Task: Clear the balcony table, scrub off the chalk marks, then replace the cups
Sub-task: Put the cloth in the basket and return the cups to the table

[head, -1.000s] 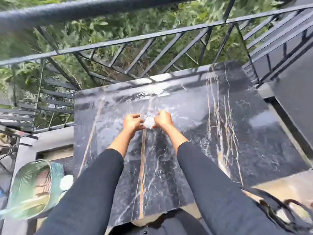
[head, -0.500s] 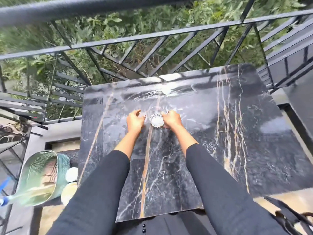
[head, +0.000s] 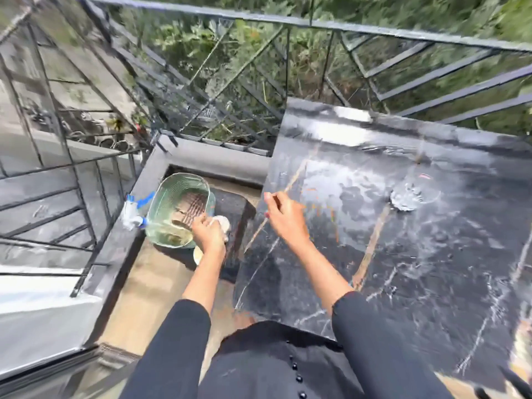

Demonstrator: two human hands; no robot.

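left hand (head: 208, 233) is down off the table's left side, fingers curled over a white cup (head: 224, 223), gripping it. the cup sits just beside a green basket (head: 157, 223), touching or nearly touching its near right corner; blur hides which. a second cup (head: 198, 254), cream coloured, shows just under the left wrist and is mostly hidden by it. basket and cups rest on a low dark stand (head: 239, 207) set close against the table's left edge. basket is upright and tilted a bit in view, with ribbed slots showing in its bottom.

right hand (head: 285, 217) is above the left edge of the table (head: 431, 283), fingers loose and apart, nothing in it. cannot tell if it touches the top.

table is black marble with gold and white veins. whitish wet smears (head: 331, 180) cover its far half. scrub pad (head: 407, 197), a pale grey lump, lies on the table right of the right hand, well apart from both hands.

a white and blue object (head: 134, 210) lies on the grey ledge (head: 121, 249) just left of the basket. a black metal railing (head: 288, 23) runs round the balcony with greenery beyond. both arms are in black sleeves (head: 374, 341). the frame is motion blurred.
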